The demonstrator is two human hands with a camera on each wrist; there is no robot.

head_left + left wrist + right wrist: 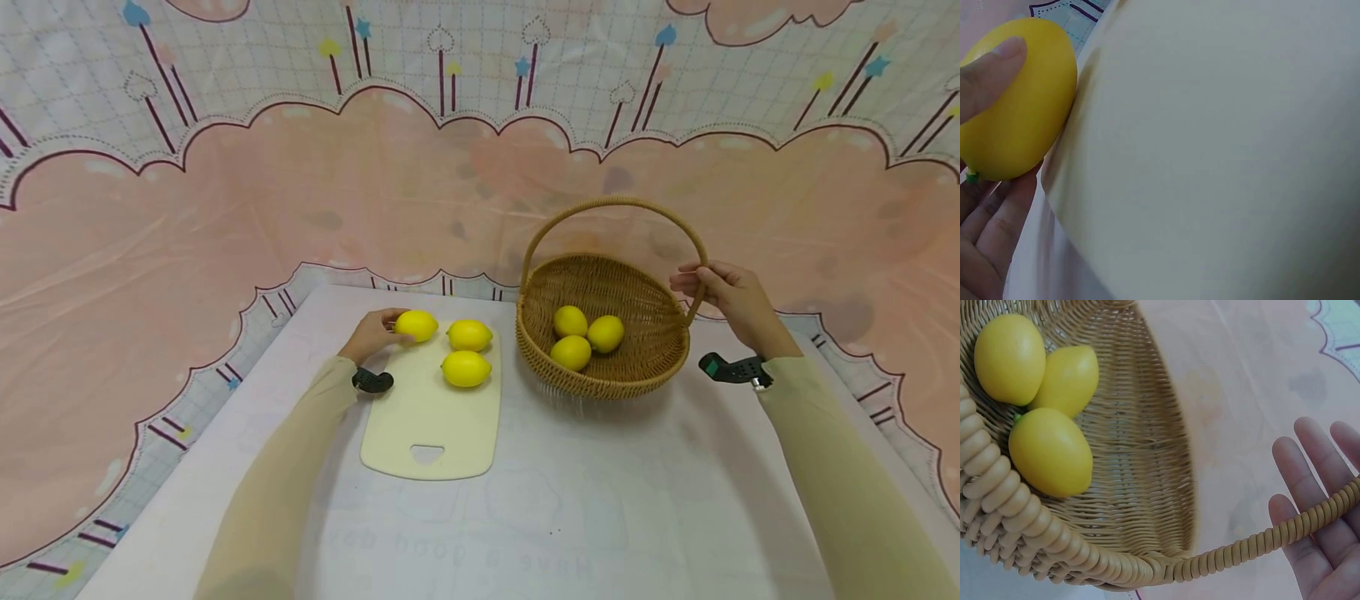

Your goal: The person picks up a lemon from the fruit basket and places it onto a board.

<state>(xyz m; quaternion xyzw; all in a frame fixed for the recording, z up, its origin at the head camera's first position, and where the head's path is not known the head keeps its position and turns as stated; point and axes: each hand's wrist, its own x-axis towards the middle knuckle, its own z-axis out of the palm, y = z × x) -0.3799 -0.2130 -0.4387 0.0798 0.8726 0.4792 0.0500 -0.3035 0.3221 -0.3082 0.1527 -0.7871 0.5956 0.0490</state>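
My left hand holds a yellow lemon at the far left corner of a cream cutting board. In the left wrist view the thumb lies on top of that lemon, with fingers beneath its lower end. Two more lemons, one farther back and one nearer, lie on the board. A wicker basket to the right contains three lemons. At the basket's handle, my right hand touches it; the right wrist view shows straight, spread fingers behind it, with the thumb hidden.
Board and basket stand side by side on a white-covered table. Behind them hangs a pink patterned cloth. The basket's tall arched handle rises above its rim. Dark straps circle both wrists.
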